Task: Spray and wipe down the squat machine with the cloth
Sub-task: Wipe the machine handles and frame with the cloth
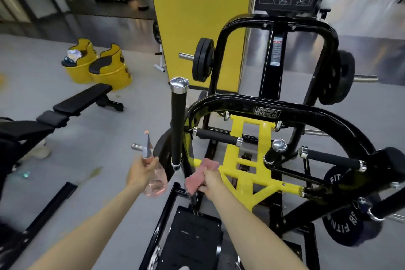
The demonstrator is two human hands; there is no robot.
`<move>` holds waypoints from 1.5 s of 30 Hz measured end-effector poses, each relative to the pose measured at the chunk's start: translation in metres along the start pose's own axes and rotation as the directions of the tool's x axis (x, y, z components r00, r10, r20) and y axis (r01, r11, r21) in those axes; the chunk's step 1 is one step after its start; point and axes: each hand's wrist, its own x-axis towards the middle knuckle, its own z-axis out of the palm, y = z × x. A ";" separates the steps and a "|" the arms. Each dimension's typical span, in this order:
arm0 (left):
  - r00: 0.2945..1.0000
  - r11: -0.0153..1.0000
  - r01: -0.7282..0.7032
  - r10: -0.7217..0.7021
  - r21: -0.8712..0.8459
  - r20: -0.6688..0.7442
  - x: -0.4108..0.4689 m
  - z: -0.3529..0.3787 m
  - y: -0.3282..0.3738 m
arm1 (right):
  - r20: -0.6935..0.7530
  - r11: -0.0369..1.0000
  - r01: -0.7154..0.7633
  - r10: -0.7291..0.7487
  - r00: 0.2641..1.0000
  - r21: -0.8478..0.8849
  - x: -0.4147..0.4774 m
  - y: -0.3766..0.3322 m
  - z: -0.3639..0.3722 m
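Open grey floor (72,155) fills the left and centre-left of the frame, bounded by a black bench (81,101) at mid left, a black bar (50,206) lying on the floor at lower left, and two yellow barrel seats (109,70) in the upper left. A yellow pillar (197,17) stands at top centre, just behind the squat machine (306,114), which crowds the whole right half. The machine has a glossy black tubular frame, a yellow inner frame (243,160), chrome-capped black grips, weight plates (202,59) on its pegs and a black footplate (192,241) at bottom centre. The left hand (142,174) grasps a pink translucent spray bottle (154,180), nozzle up, beside the upright handle (178,125). The right hand (211,180) clenches a pink cloth (190,184) low against the frame below that handle; actual contact is unclear.
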 end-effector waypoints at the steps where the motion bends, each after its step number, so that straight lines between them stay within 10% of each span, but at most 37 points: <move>1: 1.000 1.000 0.019 -0.019 -0.010 0.008 -0.011 0.006 -0.006 | 0.011 1.000 -0.015 0.015 1.000 0.007 0.001 0.003 -0.004; 14: 0.977 0.977 -0.159 0.177 -0.142 0.121 -0.120 0.096 0.026 | 0.142 0.970 -0.196 0.216 0.966 -0.146 -0.008 0.030 -0.080; 22: 0.797 0.910 -0.353 0.413 -0.215 0.439 -0.132 0.124 0.090 | 0.174 0.987 -0.134 0.147 0.974 -0.086 0.000 0.003 -0.115; 27: 0.819 0.935 -0.321 0.355 -0.153 0.450 -0.117 0.152 0.112 | 0.249 0.988 -0.139 0.152 0.957 -0.067 0.001 -0.011 -0.129; 33: 0.874 0.978 -0.168 0.206 -0.124 0.441 -0.083 0.184 0.111 | 0.015 0.961 0.092 -0.091 0.996 -0.259 0.018 -0.025 -0.133; 45: 0.839 0.998 -0.048 0.022 0.034 0.544 -0.048 0.221 0.101 | -0.202 0.909 0.002 -0.095 0.975 -0.417 0.047 -0.033 -0.149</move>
